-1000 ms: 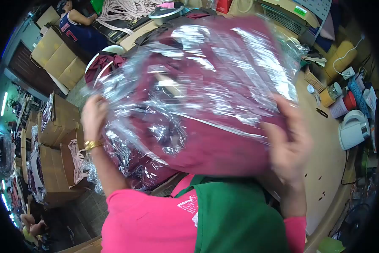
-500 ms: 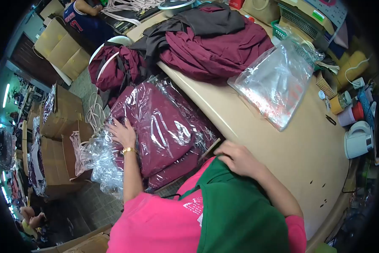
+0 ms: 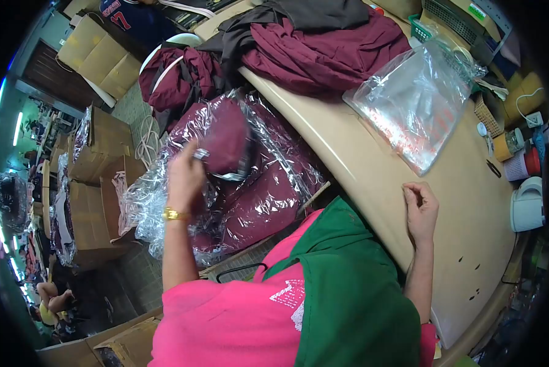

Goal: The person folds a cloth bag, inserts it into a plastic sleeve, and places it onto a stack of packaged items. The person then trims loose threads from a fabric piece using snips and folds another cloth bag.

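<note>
My left hand [image 3: 186, 174], smeared by motion and wearing a gold bracelet, grips the near-left edge of a maroon garment in a clear plastic bag [image 3: 225, 144]. That bagged garment is lifted and tilted, blurred in places. Under it lie other bagged maroon garments [image 3: 262, 205] in an open box beside the table. Over the table [image 3: 360, 165] my right hand [image 3: 421, 208] is raised with its fingers curled in to the thumb; nothing shows in it. Flat clear plastic bags [image 3: 412, 107] rest on the table beyond that hand.
Loose maroon and dark cloth [image 3: 323, 55] is heaped at the table's far end. Small scissors [image 3: 493, 168] and a white appliance [image 3: 527, 205] are at the right. Cardboard boxes [image 3: 88, 208] stand on the left floor. A person in a blue jersey [image 3: 125, 18] is at the back.
My left hand, flat on the bagged garment before, now grips and lifts it, tilting it up. My right hand has moved from the table's near edge to the right, over the tabletop.
</note>
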`<move>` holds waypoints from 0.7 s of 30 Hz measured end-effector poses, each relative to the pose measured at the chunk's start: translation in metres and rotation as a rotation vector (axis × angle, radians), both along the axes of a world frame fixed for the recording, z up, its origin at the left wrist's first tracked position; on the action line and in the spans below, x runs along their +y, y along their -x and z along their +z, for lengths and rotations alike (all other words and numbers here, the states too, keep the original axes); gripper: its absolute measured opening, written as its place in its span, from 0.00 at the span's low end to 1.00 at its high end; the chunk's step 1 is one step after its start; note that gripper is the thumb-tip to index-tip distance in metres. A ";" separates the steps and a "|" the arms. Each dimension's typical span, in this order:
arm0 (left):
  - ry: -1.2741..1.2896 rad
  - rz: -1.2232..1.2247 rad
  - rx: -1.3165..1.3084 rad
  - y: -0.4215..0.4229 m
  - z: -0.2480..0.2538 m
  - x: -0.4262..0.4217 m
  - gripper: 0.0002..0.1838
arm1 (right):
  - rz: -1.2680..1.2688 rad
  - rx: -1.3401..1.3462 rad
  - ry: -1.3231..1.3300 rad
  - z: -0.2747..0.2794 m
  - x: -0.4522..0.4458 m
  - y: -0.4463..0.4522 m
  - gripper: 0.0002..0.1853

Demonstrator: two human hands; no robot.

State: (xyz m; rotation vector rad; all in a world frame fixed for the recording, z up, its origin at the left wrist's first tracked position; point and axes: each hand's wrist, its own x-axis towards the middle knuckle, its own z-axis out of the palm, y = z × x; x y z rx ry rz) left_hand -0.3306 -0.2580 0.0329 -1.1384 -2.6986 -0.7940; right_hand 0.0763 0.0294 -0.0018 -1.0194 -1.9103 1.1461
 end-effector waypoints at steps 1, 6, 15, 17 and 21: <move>-0.107 0.059 0.013 0.000 0.029 -0.003 0.24 | 0.044 -0.121 -0.143 0.003 -0.002 0.002 0.03; 0.079 0.085 -0.041 -0.001 0.014 0.001 0.24 | 0.048 -0.167 -0.207 0.008 -0.007 0.006 0.03; 0.612 0.014 -0.017 -0.049 -0.088 0.024 0.59 | 0.068 -0.167 -0.225 0.010 -0.008 0.006 0.03; 0.375 -0.036 0.000 -0.017 -0.123 0.015 0.55 | 0.067 -0.171 -0.242 0.008 -0.007 0.006 0.03; 0.312 0.030 0.132 0.013 -0.042 0.007 0.50 | 0.071 -0.163 -0.229 0.008 -0.007 0.004 0.03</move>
